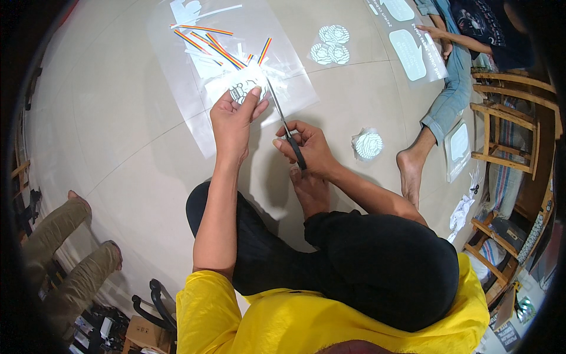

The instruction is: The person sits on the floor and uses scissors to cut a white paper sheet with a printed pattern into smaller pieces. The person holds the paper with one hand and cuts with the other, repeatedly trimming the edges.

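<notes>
Well, scissors (288, 132) at edge of paper (246, 81)

white lettering (420, 36) on a grey sheet (408, 57), upper right

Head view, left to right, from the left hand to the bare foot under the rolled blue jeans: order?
Left hand holding white paper with black line drawing → right hand holding black-handled metal scissors → round white cutout with dark wavy lines → co-worker's bare foot.
</notes>
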The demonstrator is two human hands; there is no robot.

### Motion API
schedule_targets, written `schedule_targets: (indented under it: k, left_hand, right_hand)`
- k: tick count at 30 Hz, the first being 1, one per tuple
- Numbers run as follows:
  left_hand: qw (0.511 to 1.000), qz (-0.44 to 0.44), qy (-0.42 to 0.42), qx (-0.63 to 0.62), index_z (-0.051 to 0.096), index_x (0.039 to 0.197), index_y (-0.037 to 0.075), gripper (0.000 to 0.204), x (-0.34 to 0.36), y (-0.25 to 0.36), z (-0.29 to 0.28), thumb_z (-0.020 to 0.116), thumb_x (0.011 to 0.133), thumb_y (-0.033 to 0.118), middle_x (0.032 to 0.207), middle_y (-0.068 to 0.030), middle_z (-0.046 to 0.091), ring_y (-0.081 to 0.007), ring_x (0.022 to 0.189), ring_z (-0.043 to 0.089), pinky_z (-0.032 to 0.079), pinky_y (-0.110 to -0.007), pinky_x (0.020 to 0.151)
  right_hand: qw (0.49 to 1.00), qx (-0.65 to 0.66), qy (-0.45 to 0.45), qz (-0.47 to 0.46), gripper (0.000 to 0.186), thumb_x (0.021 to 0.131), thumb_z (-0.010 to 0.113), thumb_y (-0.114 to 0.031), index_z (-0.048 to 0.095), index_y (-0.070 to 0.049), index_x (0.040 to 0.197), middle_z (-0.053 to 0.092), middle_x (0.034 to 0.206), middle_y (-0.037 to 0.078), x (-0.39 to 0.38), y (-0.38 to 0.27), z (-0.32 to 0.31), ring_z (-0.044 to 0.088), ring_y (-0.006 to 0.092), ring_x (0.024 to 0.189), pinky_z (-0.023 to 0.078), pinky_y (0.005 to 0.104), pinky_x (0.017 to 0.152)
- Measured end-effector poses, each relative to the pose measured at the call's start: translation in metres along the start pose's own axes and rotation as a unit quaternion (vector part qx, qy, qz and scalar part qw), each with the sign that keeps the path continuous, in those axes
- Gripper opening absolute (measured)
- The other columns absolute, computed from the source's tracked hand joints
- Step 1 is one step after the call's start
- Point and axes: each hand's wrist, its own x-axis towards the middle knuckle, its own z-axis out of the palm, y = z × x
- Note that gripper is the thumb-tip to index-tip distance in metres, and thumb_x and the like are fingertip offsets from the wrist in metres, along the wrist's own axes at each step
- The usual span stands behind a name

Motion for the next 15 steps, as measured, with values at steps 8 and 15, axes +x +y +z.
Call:
schedule_targets:
  k: [8,15]
  left_hand:
    - [1.000,-0.005,-0.007,-0.003,0.066,0.124,-0.007,0.029,0.000,-0.002,0.000,0.072,0.102,0.009,0.115,-0.0121,0.075,-0.0193,0.100,0.075,0.064,-0.032,0.092]
    - [1.000,-0.010,0.002,0.000,0.067,0.123,-0.007,0.027,-0.001,-0.003,0.004,0.073,0.101,0.008,0.113,-0.0114,0.076,-0.0193,0.099,0.075,0.065,-0.032,0.091]
  right_hand:
    - [1.000,0.005,0.013,-0.002,0.031,0.095,0.083,-0.024,0.067,-0.003,0.111,0.068,0.074,-0.001,0.002,-0.003,0.003,0.055,0.0049,0.061,0.042,0.0221,0.054]
    - [0.999,0.032,0.009,0.007,0.032,0.093,0.084,-0.023,0.067,-0.003,0.112,0.067,0.074,-0.001,0.010,-0.006,0.000,0.054,0.0046,0.061,0.041,0.0219,0.054]
